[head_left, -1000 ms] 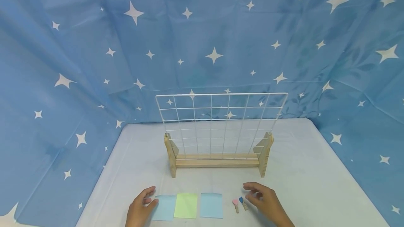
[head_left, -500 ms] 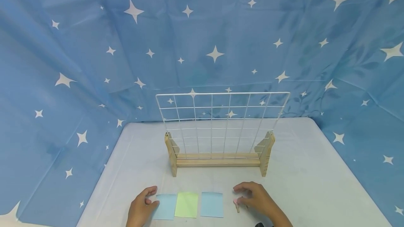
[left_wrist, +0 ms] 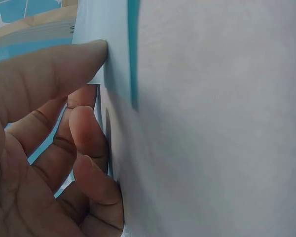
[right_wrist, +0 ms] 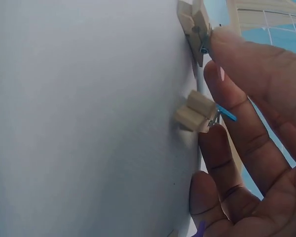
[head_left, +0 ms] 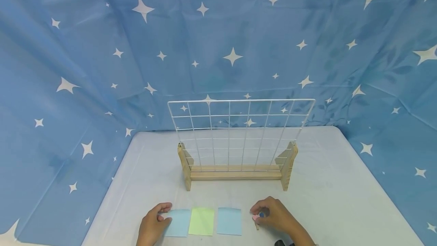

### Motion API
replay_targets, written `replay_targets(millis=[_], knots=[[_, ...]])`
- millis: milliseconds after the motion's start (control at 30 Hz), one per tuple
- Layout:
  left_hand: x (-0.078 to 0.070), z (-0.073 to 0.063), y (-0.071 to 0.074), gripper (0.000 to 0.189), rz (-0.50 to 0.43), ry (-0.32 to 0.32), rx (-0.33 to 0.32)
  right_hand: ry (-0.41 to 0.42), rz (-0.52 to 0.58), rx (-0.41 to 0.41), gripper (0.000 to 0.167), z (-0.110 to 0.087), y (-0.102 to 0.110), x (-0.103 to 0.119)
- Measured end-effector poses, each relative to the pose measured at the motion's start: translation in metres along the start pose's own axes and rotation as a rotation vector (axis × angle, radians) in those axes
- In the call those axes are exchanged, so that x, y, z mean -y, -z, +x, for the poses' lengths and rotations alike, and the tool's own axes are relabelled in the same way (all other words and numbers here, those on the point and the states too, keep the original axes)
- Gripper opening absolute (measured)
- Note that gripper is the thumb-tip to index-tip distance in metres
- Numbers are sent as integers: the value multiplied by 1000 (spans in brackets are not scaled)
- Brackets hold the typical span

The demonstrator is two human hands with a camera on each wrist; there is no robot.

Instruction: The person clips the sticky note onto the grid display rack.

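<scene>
My right hand (head_left: 274,215) pinches a small wooden clothespin with a pink heart (head_left: 255,217) between thumb and forefinger. In the right wrist view this pink clothespin (right_wrist: 193,29) is at the top, by the thumb tip. A second clothespin, with a blue top (right_wrist: 197,112), is beside the middle fingers, partly hidden by the hand in the head view. My left hand (head_left: 153,224) rests loosely curled at the left edge of a blue sticky note (head_left: 179,223). In the left wrist view its thumb tip touches that blue note (left_wrist: 118,54).
A green sticky note (head_left: 201,221) and another blue sticky note (head_left: 229,221) lie in the same row. Behind them a white wire grid (head_left: 228,128) stands in a wooden base (head_left: 235,175) on the white table (head_left: 327,185). A starry blue curtain (head_left: 211,29) encloses the table. A purple piece (right_wrist: 201,228) shows low in the right wrist view.
My right hand has moved left from beside the blue clothespin to the pink one and taken hold of it. The left hand has stayed nearly still by the blue note.
</scene>
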State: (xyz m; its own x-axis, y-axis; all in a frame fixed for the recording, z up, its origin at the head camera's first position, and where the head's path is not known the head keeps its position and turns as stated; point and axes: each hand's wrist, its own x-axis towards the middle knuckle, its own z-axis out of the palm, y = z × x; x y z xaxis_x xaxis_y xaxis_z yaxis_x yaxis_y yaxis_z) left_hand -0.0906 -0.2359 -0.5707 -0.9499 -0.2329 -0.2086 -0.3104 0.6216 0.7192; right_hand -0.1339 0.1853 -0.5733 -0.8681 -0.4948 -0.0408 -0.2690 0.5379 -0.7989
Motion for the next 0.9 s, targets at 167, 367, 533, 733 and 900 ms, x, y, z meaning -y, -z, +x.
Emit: replay_targets(millis=[167, 367, 533, 733, 900], knots=[[0, 1, 0, 37, 8, 0, -1, -15, -5, -13, 25, -1, 0, 1], [2, 0, 1, 32, 29, -4, -5, -23, -8, -24, 23, -4, 1, 1], [5, 0, 4, 31, 51, -16, -9, 7, 6, -24, 13, -4, 3, 1], [7, 2, 7, 13, 59, -25, -3, 17, 19, -32, 10, -4, 5, 1], [9, 2, 10, 9, 79, -26, 4, 32, 44, -26, 10, -4, 8, 3]])
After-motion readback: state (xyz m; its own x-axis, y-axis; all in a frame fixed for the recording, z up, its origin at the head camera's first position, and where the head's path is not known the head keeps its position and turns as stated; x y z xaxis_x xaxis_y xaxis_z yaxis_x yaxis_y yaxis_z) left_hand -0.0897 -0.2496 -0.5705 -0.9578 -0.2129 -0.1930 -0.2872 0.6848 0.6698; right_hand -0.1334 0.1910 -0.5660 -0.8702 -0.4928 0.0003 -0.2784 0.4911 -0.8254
